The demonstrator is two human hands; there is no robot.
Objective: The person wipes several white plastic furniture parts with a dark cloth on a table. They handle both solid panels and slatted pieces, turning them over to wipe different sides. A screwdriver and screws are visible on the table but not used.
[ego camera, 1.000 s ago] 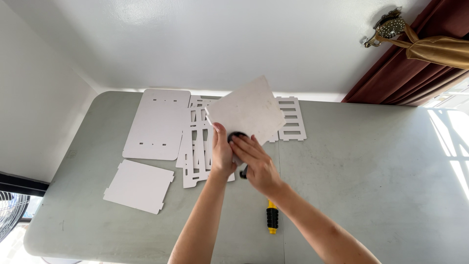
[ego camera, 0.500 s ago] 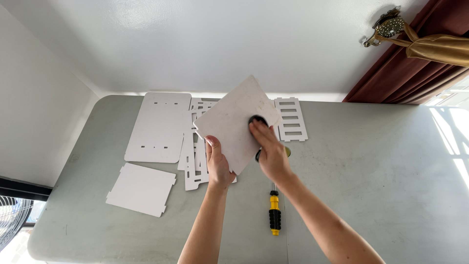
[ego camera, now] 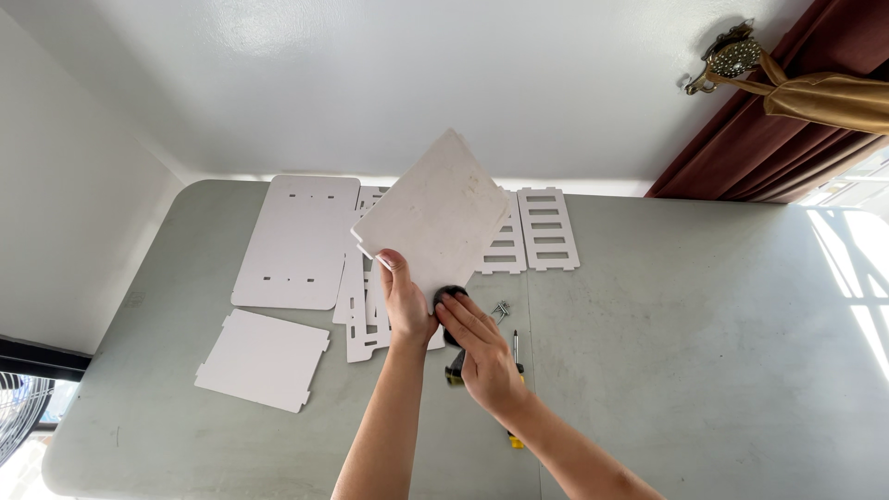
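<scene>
Head camera: a person at a grey folding table point(ego camera: 704, 370) lifts one white panel point(ego camera: 435, 215) clear of the tabletop, tilted corner-up towards the wall. The left hand point(ego camera: 405, 301) grasps the panel's lower edge, thumb on the near face and fingers curled out of sight behind it. The right hand point(ego camera: 482, 356) presses its fingertips on a small black round part point(ego camera: 451, 296) at the panel's bottom corner; what else the palm encloses is unclear, though a dark piece shows just beneath it.

As far as this view shows, the work looks to be at an early stage: nothing has been joined. A large rounded white panel point(ego camera: 296, 241), a smaller notched white panel point(ego camera: 262, 358) and several slotted white pieces point(ego camera: 548, 228) lie flat and separate on the table, some overlapping under the raised panel. A few loose screws point(ego camera: 501, 309) sit just beside the right hand, and a yellow-and-black screwdriver point(ego camera: 515, 347) lies largely hidden under the right wrist, untouched.

Both forearms reach up from the bottom edge and converge at the panel, left wrist straight, right wrist angled inward. A dark red curtain point(ego camera: 769, 139) with a gold tieback point(ego camera: 824, 97) hangs at right.
</scene>
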